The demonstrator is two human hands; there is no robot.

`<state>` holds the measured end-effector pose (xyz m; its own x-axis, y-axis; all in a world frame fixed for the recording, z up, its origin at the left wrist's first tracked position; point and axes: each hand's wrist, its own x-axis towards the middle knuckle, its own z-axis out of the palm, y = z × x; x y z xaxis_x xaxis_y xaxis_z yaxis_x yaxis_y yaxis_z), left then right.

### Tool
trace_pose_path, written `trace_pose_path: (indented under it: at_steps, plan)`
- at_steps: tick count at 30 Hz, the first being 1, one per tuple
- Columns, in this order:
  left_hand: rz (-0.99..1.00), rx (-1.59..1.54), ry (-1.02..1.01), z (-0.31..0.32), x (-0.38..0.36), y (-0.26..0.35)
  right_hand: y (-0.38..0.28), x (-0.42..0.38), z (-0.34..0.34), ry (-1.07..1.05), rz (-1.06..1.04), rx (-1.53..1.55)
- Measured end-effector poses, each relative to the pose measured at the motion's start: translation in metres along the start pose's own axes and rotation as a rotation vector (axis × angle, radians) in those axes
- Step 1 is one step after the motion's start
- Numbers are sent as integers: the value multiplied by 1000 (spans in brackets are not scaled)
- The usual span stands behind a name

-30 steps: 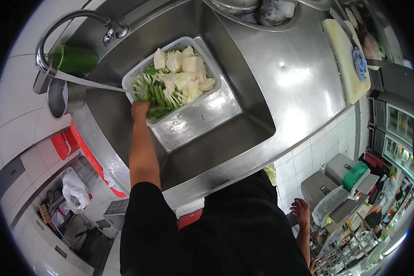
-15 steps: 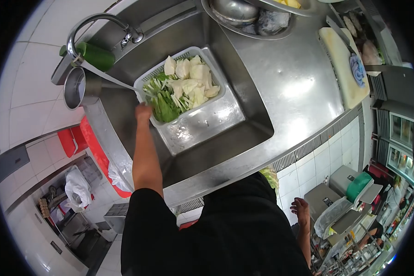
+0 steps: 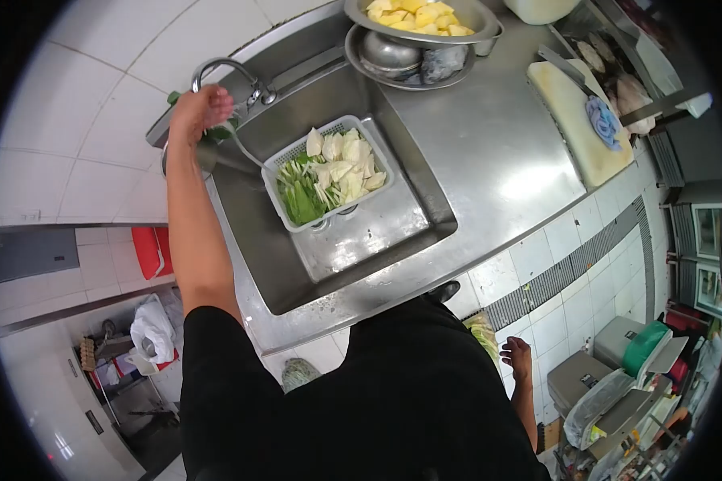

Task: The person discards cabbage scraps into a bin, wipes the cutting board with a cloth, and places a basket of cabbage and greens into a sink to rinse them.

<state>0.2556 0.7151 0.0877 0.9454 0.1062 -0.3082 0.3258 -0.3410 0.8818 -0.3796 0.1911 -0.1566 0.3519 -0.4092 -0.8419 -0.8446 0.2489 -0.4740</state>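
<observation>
Left hand (image 3: pixel 200 108), upper left of frame, reaches up to the faucet (image 3: pixel 229 72) at the back corner of the sink (image 3: pixel 361 240). Fingers curl over something green (image 3: pixel 217 134) just under the spout; whether the grip is closed on it or only resting against it, cannot tell, since the hand covers the contact. A thin stream of water (image 3: pixel 249 148) runs from the spout area down toward the white basket (image 3: pixel 285 210).

Basket sits inside the sink basin, centre-upper frame, slightly tilted. It holds cut greens (image 3: pixel 301 196) on its left side and pale cabbage pieces (image 3: pixel 345 164) on the right. Basket rests over the drain zone, apart from the hand.

Right hand (image 3: pixel 520 357) hangs low at lower right, beside the body, holding nothing, fingers loose and open.

Step in hand looks like adjusting the water at the faucet. Doing it well probably means keeping the stream landing inside the basket and not on the rim, with moderate flow so pieces don't jump out.

Further out: steel tabletop (image 3: pixel 497 144) right of the sink, metal bowl of yellow pieces (image 3: pixel 417 16) at top, stacked over another bowl (image 3: pixel 401 52). Cutting board (image 3: pixel 573 120) upper right with a blue cloth (image 3: pixel 603 120) on it.
</observation>
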Motion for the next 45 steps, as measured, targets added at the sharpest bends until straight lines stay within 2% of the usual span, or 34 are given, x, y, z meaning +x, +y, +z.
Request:
trace_pose_path:
  at_steps: [1,3,4,10,17,31,45]
  plan:
    - [20,9,-6,3,2,3,4,4,-1,5,2,50]
    - [-143,40,-125,13,-3,14,18,8,-1,9,10,109]
    - [-165,42,-122,18,-5,15,25,9,-1,0,19,131]
    - [-203,-54,-215,46,-7,16,54,1,6,-4,83,178]
    - [-192,-71,-274,61,7,17,68,1,2,23,99,239]
    - [-164,-337,-241,82,20,10,71,0,3,24,57,277]
    - [-167,-361,-339,94,22,18,72,-7,4,52,77,314]
